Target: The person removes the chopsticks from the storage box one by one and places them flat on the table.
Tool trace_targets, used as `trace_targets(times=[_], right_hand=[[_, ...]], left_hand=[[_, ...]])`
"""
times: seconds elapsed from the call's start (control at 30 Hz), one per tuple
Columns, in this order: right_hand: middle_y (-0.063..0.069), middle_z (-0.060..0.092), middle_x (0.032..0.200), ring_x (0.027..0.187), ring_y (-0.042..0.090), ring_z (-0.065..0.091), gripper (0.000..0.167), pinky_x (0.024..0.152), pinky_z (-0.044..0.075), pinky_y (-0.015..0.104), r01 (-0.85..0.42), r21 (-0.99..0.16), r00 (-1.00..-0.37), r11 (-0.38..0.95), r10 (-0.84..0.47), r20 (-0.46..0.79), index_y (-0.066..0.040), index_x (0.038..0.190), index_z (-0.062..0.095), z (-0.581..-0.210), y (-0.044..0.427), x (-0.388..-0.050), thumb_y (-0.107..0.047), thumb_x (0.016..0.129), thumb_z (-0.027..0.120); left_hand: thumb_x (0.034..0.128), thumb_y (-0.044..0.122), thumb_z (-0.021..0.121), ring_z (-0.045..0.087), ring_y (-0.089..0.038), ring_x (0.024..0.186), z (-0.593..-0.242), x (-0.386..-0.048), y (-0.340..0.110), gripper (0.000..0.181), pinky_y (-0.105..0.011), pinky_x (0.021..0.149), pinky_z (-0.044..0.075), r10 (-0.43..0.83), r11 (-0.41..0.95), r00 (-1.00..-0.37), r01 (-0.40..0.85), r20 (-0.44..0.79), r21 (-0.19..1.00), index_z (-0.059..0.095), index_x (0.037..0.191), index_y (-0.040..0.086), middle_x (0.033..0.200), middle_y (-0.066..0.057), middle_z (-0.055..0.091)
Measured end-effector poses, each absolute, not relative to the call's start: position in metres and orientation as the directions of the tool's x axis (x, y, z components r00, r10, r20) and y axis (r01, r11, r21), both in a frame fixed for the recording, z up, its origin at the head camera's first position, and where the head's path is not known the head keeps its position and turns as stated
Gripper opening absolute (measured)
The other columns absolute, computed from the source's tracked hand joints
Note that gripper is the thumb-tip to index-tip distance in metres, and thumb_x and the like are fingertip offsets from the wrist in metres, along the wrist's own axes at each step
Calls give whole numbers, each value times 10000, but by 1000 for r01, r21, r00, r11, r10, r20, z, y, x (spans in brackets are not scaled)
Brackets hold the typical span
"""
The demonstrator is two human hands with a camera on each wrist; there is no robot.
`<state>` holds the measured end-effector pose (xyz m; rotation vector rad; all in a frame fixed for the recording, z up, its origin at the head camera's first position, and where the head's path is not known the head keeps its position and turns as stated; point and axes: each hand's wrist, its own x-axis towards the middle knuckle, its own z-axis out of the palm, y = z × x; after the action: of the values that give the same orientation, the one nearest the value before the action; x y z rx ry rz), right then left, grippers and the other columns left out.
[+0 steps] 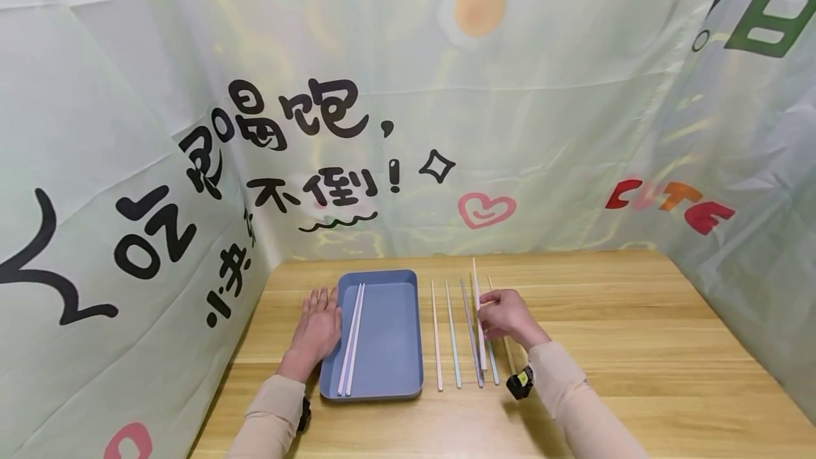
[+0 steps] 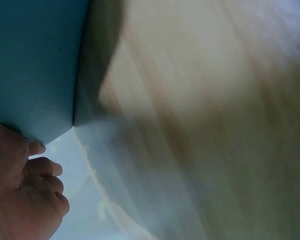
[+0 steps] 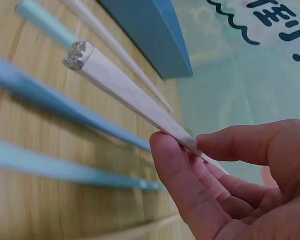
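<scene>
My right hand [image 1: 508, 316] pinches a pale pinkish-white chopstick [image 3: 125, 92] between thumb and fingers. Its speckled silvery end faces the wrist camera, and it is raised over the other chopsticks. Under and beside it on the table lie a blue-purple chopstick [image 1: 471, 335], a light-blue chopstick [image 1: 494, 368] and a tan chopstick [image 1: 509, 356], partly hidden by the hand. My left hand [image 1: 319, 324] rests against the left side of a blue-grey tray [image 1: 389, 346], its fingers extended. Inside the tray, pale chopsticks [image 1: 351, 346] lie lengthwise near the left wall.
Between the tray and my right hand lie a pink chopstick [image 1: 436, 338] and a pale blue chopstick [image 1: 453, 338], roughly parallel. Everything stands on a wooden table [image 1: 637, 346]. Printed cloth [image 1: 548, 147] encloses the back and sides.
</scene>
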<state>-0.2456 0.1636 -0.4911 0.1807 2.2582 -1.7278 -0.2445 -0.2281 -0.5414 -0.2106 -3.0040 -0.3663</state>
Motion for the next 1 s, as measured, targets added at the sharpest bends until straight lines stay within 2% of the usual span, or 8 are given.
trace_targets(times=[0.37,0.63,0.9,1.0], right_hand=[[203,687,905,708,222,681,466,645,653,400,265,-901,-957,343,-23,-290,159,1327,565,-496,193,-244,28,882,612],[227,733,908,717,242,720,430,638,653,407,272,-884,-956,379,-1,-295,170,1319,584,-499,215,-243,-7,930,634],[124,705,731,588,163,668,381,556,627,349,280,-862,-956,423,41,-290,165,1260,641,-505,228,-238,-12,922,658],[116,722,730,580,149,672,364,548,627,347,263,-843,-961,469,54,-270,153,1239,672,-508,230,-237,-32,925,671]], left_hand=[[1128,209,407,259,-557,1555,-543,-246,-229,564,-672,1273,226,126,964,-984,152,128,218,324,1620,-55,1645,-362,327],[1130,224,399,261,-548,1559,-543,-247,-229,566,-662,1279,224,124,963,-983,152,134,224,325,1626,-40,1650,-354,324],[1133,230,395,259,-548,1559,-545,-247,-230,568,-666,1278,219,129,962,-983,156,132,224,321,1627,-40,1649,-357,324],[1132,230,397,264,-550,1557,-545,-247,-230,570,-666,1275,228,129,963,-983,156,130,220,320,1626,-44,1645,-359,329]])
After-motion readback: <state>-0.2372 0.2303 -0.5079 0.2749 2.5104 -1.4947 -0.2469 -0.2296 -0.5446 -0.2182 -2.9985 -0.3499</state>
